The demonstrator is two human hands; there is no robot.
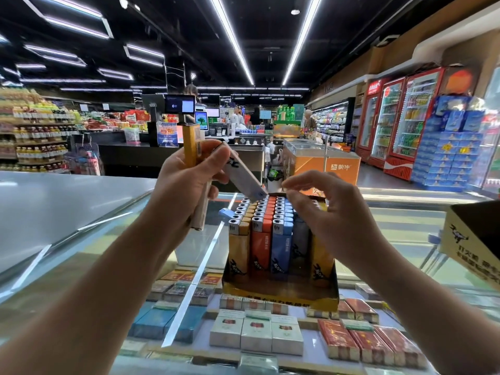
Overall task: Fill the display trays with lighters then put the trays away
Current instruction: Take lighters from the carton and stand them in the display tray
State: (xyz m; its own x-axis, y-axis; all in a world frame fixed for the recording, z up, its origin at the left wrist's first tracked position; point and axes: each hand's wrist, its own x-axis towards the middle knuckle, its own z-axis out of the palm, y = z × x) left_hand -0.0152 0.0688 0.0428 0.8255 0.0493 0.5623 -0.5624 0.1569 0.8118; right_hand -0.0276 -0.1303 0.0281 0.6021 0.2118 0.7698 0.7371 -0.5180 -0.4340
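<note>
Several lighters are gripped in the left hand, raised above the glass counter — a yellow one upright, a pale one angled down with its tip at the far left corner of the display tray. Tray stands mid-counter, rows of lighters upright inside. Right hand hovers over the tray's far right rows — fingers loosely curved, holding nothing. Hands apart, forearms extended from the near edge

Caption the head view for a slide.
Left hand holds spare lighters while right hand reaches over the display tray.
</note>
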